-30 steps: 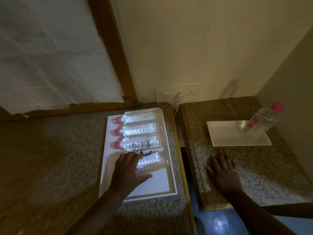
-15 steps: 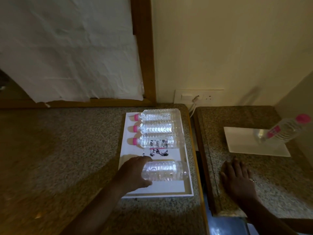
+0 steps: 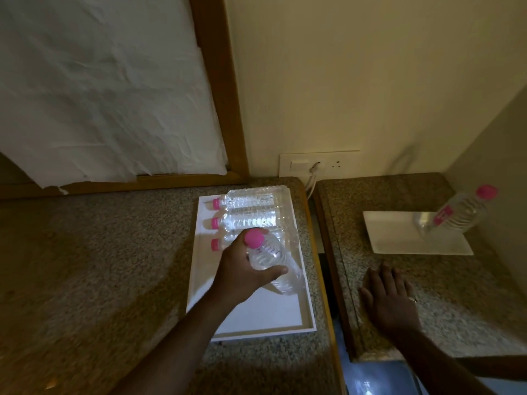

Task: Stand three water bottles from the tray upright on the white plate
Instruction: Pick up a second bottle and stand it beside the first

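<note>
My left hand (image 3: pixel 242 269) is shut on a clear water bottle (image 3: pixel 273 263) with a pink cap, lifted off the white tray (image 3: pixel 256 315) and tilted cap-up. Three more pink-capped bottles (image 3: pixel 251 220) lie side by side at the tray's far end. On the right counter sits the white plate (image 3: pixel 399 238), with one bottle (image 3: pixel 459 213) standing on its far right part. My right hand (image 3: pixel 390 297) rests flat on the right counter, fingers apart, in front of the plate.
A dark gap (image 3: pixel 328 266) separates the two granite counters. A wall socket with a plugged cable (image 3: pixel 313 169) is behind the gap. A wood-framed panel covered in white paper (image 3: pixel 108 89) rises behind the left counter. A wall (image 3: pixel 490 143) closes the right side.
My left hand has closed on the nearest bottle and raised it from lying flat on the tray to a tilted, cap-up pose. My right hand stays flat on the counter.
</note>
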`<state>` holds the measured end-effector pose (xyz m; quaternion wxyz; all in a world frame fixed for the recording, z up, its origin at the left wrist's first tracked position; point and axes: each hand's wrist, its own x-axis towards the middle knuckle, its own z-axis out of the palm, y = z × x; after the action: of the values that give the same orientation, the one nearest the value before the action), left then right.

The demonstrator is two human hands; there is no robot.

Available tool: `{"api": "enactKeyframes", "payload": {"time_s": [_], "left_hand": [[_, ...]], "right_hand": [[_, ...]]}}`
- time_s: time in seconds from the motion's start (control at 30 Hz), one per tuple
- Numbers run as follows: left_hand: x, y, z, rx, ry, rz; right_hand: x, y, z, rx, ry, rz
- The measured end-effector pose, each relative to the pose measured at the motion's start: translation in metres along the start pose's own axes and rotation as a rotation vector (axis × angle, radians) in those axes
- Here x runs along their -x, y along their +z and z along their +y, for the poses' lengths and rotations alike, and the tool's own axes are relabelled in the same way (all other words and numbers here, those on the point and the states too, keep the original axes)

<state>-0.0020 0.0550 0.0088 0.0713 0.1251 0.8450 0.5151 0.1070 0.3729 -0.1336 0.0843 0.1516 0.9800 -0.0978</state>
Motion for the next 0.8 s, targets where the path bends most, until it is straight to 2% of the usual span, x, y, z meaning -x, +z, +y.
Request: {"api": "enactKeyframes", "payload": {"time_s": [0.1,0.23,0.4,0.53,0.8], "left_hand": [[0.000,0.012,-0.003,0.059,-0.052,-0.003],[-0.011,0.019,0.009,-0.008,-0.083,-0.041],[-0.032,0.032,0.049,-0.115,0.007,-0.015],[-0.056,0.058,0.086,-0.076,0.022,0.026],[-0.112,0.191,0.135,-0.115,0.126,-0.148]], "right_hand": [[0.000,0.002,0.002,-0.028,0.001,0.011],[0.000,0.001,0.010,-0.102,-0.005,0.020],[0.003,-0.005,0.047,-0.134,0.037,0.009],[0.009,-0.014,0.092,-0.151,0.097,-0.024],[0.007,-0.023,0.165,-0.157,0.150,0.038]]}}
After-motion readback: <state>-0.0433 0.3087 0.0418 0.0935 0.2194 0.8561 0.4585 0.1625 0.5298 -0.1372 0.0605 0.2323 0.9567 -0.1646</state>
